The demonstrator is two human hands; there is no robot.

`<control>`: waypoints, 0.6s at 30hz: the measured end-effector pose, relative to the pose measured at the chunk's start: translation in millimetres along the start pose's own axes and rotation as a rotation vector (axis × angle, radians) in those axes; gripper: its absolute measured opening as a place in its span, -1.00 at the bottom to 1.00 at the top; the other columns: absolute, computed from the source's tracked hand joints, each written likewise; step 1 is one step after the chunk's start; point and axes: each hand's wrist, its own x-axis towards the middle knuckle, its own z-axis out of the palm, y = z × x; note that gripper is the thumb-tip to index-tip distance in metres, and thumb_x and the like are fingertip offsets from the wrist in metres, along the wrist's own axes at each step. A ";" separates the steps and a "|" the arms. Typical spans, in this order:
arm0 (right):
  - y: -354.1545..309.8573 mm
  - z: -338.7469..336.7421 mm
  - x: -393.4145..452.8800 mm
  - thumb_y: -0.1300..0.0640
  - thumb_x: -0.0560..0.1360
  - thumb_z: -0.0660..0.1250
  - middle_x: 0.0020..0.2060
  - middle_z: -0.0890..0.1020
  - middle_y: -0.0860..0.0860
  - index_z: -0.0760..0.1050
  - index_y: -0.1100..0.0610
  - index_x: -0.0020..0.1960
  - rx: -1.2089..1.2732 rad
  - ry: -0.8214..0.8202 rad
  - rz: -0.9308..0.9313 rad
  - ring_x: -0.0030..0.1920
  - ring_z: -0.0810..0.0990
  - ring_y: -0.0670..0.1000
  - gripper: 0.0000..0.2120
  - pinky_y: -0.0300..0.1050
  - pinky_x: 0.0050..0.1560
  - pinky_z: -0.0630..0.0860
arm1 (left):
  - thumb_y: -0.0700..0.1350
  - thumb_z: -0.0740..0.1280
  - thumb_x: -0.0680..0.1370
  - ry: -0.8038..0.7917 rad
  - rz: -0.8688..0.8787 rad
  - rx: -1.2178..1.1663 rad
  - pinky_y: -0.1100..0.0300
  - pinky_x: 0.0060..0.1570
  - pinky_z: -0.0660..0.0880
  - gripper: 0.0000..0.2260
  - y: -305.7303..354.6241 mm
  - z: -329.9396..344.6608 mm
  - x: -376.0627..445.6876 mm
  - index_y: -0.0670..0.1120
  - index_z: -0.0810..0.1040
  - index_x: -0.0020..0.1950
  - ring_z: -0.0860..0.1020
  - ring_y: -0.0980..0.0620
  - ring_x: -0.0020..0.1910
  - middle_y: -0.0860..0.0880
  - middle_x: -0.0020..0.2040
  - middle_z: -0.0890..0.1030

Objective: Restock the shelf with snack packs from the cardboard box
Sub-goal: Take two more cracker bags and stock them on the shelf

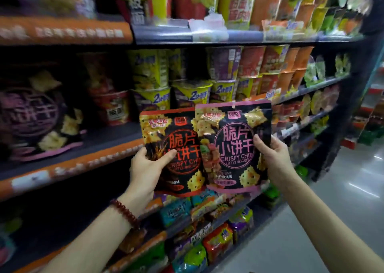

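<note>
- Nearest the camera, two forearms reach up from the bottom edge; a dark red bead bracelet (124, 212) is worn on the left wrist.
- A red-trimmed snack pack (166, 146) is held by the left hand (145, 168), thumb across its front and fingers curled behind its lower left edge.
- A pink-trimmed snack pack (230, 144) is gripped by the right hand (274, 158) at its right edge, thumb on the front.
- Both packs are held upright in the air, in front of the shelf (93, 156) and not yet on it; the pink one overlaps the right edge of the red one.
- The long axis of each pack runs top to bottom, a little tilted, with the sealed tops up and the printed faces turned toward the camera.
- A matching pink-trimmed pack (39, 117) already stands on the shelf to the far left, with a dark gap to its right; that gap is judged the likely target.
- For a tidy placement, the packs are best separated first and set down one at a time, base first, faces kept outward toward the aisle.
- The grip is best kept at the edges, since the biscuits inside are probably crushed easily.
- Stacked noodle cups (191, 94) just behind should be cleared carefully, as they could be toppled.
- No cardboard box is in view.
</note>
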 end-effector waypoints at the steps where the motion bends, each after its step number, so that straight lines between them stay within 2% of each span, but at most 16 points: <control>1: -2.0 16.1 0.2 0.11 0.54 0.30 -0.12 0.72 0.05 0.58 0.14 0.01 -0.004 -0.036 -0.006 -0.06 0.70 0.06 -0.86 -0.12 -0.15 0.62 | -0.05 0.54 0.35 0.029 0.022 -0.002 0.09 -0.11 0.60 -0.65 6.9 -16.6 -3.1 -0.01 0.56 0.09 0.66 0.03 -0.03 0.01 -0.01 0.68; 6: -9.6 105.0 -7.2 0.07 0.55 0.30 -0.11 0.72 0.02 0.57 0.17 0.05 -0.059 -0.220 -0.074 -0.10 0.69 -0.02 -0.81 -0.20 -0.21 0.59 | -0.13 0.52 0.39 0.165 0.116 0.007 0.18 -0.14 0.57 -0.76 33.5 -99.1 -17.7 0.04 0.54 -0.03 0.64 0.13 -0.06 0.07 -0.04 0.67; 12: -18.8 219.2 -18.7 0.09 0.55 0.30 -0.08 0.71 0.07 0.59 0.19 0.04 0.022 -0.384 -0.105 -0.04 0.69 0.06 -0.81 0.01 -0.04 0.61 | -0.16 0.51 0.39 0.352 0.174 0.010 0.19 -0.16 0.57 -0.74 59.0 -205.0 -35.2 -0.02 0.56 0.03 0.65 0.14 -0.06 0.06 -0.04 0.68; 16: -25.1 293.3 -31.0 0.10 0.54 0.31 -0.10 0.72 0.05 0.59 0.17 0.01 0.110 -0.446 -0.102 -0.05 0.69 0.04 -0.84 -0.05 -0.08 0.60 | -0.17 0.50 0.39 0.464 0.196 0.033 0.10 -0.09 0.58 -0.77 76.6 -271.7 -45.8 0.00 0.56 -0.01 0.65 0.11 -0.05 0.04 -0.03 0.68; 18: -30.0 325.3 -36.5 0.09 0.54 0.31 -0.11 0.72 0.05 0.59 0.13 -0.03 0.132 -0.463 -0.120 -0.06 0.69 0.03 -0.86 -0.03 -0.07 0.61 | -0.16 0.49 0.41 0.507 0.216 0.043 0.12 -0.12 0.57 -0.79 85.6 -301.5 -48.4 0.02 0.56 -0.04 0.64 0.08 -0.02 0.04 -0.03 0.67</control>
